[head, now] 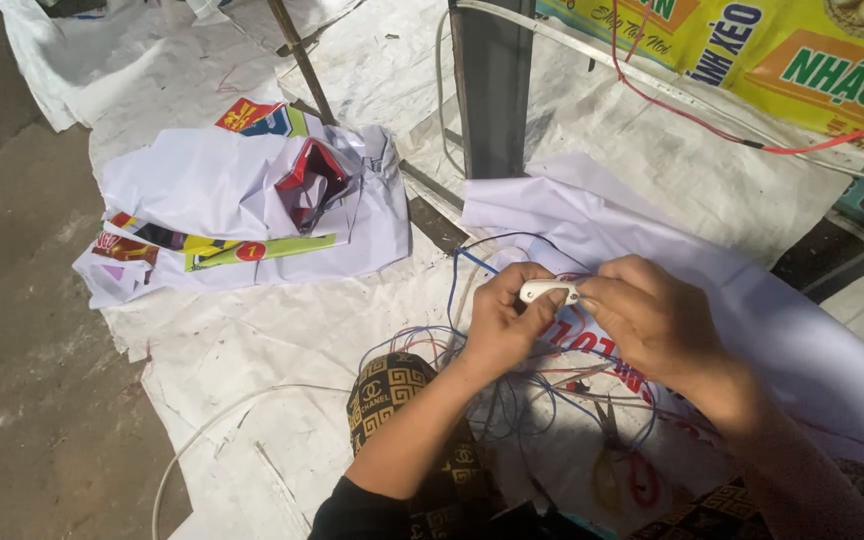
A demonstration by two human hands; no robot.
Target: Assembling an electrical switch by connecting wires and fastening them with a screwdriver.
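Hands meeting over a small white plastic piece (549, 291), oblong, held above a tangle of thin wires. Left hand (504, 318) with fingers (530, 305) curled together and pinched on the near end of the white piece, thumb on top. Right hand (649, 318) closing on its other end, fingertips (592, 292) pressed against it, knuckles up. White piece thus clamped from both sides, roughly level, just above the white sheet (752, 310) spread on the ground.

Blue wires (457, 290) looping from the left hand downward and outward, mixed with red wires (592, 375) beneath both wrists; whether any wire enters the white piece cannot be told. Scissors with yellow handles (607, 470) lying under the wires, close to the right forearm. Patterned black-and-gold trouser knee (392, 385) under the left forearm.

Further off, to the left: crumpled pile of white printed sheets (242, 205) with red, yellow and green patches, resting on woven white tarpaulin (252, 340). Dark metal post (493, 85) standing upright behind the hands. Yellow and green banner (772, 60) at upper right, a red cable (712, 128) trailing across in front of it. Bare concrete floor (22, 330) at far left.
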